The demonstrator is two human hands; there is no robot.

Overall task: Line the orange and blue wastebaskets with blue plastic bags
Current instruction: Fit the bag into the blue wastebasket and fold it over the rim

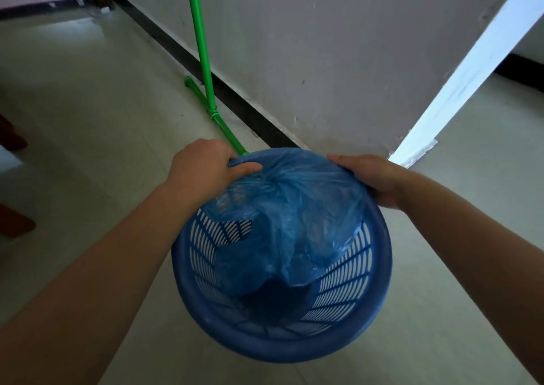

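The left hand is closed over the far-left part of the rim of the blue wastebasket, with the thumb pressed down on the film of the blue plastic bag where it is gathered into a bunch. The right hand is laid flat over the far-right part of the rim, fingers extended along it and the bag's edge trapped beneath; whether film is actually pinched under the palm cannot be told.

The bag is draped from the far rim down into the basket, so that only the far half is covered. The near slatted wall and the dark bottom are left bare, and the bag's lower edge hangs loose inside.

The step in hand is judged to be the spreading of the bag's mouth around the rim. It is best done by holding one side fixed while the bunched film is opened and drawn round the rim toward the near side, then folded over the lip all the way round. The film looks thin, so a gentle pull is advised lest it be torn or slip off the far rim.

The basket is held near a grey wall, with a green pipe stand just beyond it on the pale floor. No orange wastebasket is in view.
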